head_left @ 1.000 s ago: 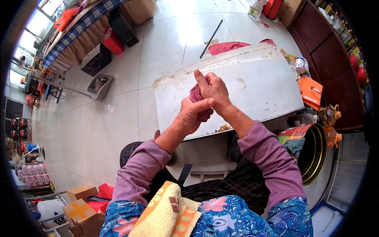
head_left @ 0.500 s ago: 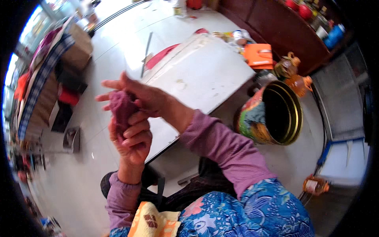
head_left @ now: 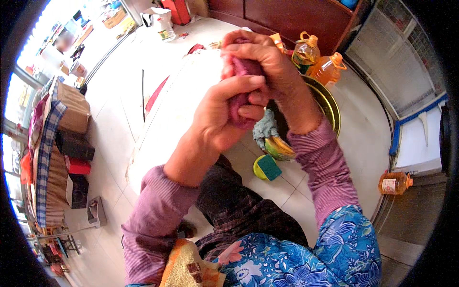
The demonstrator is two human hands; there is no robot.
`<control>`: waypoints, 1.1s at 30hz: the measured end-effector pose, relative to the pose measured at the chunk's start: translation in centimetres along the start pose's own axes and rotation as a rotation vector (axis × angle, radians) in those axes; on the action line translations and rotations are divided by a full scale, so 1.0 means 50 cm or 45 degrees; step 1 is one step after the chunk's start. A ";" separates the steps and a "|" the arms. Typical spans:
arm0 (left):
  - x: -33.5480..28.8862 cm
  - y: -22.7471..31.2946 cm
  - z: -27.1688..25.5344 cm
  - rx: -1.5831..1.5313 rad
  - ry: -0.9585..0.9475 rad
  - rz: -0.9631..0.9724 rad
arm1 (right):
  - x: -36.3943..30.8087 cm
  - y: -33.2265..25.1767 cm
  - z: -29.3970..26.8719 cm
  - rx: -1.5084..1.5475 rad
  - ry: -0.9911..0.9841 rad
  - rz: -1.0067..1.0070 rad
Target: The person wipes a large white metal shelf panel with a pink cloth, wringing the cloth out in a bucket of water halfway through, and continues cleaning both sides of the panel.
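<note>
A crumpled purple cloth (head_left: 245, 68) is squeezed between my two hands, which are raised at the upper middle of the view. My left hand (head_left: 222, 110) wraps its fingers and thumb round the lower end. Higher up and to the right, my right hand (head_left: 275, 64) is closed round the upper part, hiding much of it. Just behind the right forearm stands a large round tin (head_left: 333, 103) with a gold-coloured inside. A blue-grey cloth (head_left: 265, 128) hangs over its near side.
A low white table (head_left: 165, 112) lies beyond my left forearm. A green scouring pad (head_left: 271, 167) rests on a small yellow-green holder below the tin. Oil bottles (head_left: 327, 70) stand behind the tin; another bottle (head_left: 395, 183) is at the right. A checked-cloth-covered stand (head_left: 48, 143) lines the left.
The view has swung, and my hands with the purple cloth now appear farther right, close to the tin. My right hand's spread fingers have closed round the cloth. The scouring pad has come into sight.
</note>
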State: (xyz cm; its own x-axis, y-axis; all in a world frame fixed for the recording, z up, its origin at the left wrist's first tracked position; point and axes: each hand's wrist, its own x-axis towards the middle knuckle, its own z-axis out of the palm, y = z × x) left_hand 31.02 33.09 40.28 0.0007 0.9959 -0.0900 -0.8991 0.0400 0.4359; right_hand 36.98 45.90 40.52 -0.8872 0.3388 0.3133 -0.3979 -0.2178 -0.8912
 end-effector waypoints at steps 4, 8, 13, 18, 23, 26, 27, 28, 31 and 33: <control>0.119 -0.043 0.030 0.410 0.208 -0.253 | -0.042 -0.044 -0.101 -0.212 0.173 0.000; 0.202 -0.089 0.052 0.879 0.372 -0.334 | -0.083 -0.077 -0.161 -0.264 0.440 0.027; 0.263 -0.157 0.060 1.399 0.358 -0.094 | -0.136 -0.087 -0.220 -0.305 0.724 0.077; 0.325 -0.213 0.004 2.167 0.235 0.409 | -0.170 -0.071 -0.270 -0.154 0.796 0.066; 0.325 -0.234 -0.002 2.349 0.353 0.479 | -0.175 -0.052 -0.264 -0.112 1.080 -0.026; 0.330 -0.234 -0.008 2.550 0.429 0.490 | -0.169 -0.040 -0.257 -0.076 1.200 -0.064; 0.328 -0.237 -0.006 2.582 0.452 0.488 | -0.168 -0.036 -0.258 -0.067 1.243 -0.077; 0.326 -0.240 -0.004 2.613 0.475 0.487 | -0.168 -0.029 -0.264 -0.037 1.297 -0.071; 0.325 -0.239 -0.026 2.697 0.458 0.507 | -0.168 -0.004 -0.263 0.109 1.403 -0.108; 0.323 -0.245 -0.050 2.793 0.403 0.473 | -0.177 0.020 -0.269 0.170 1.486 -0.122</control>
State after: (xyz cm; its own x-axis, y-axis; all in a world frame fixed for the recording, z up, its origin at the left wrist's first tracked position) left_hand 40.95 48.51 31.26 -0.2494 0.9460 0.2071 0.8837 0.1348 0.4483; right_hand 47.57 54.97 32.43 -0.1291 0.9761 -0.1748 -0.5342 -0.2169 -0.8171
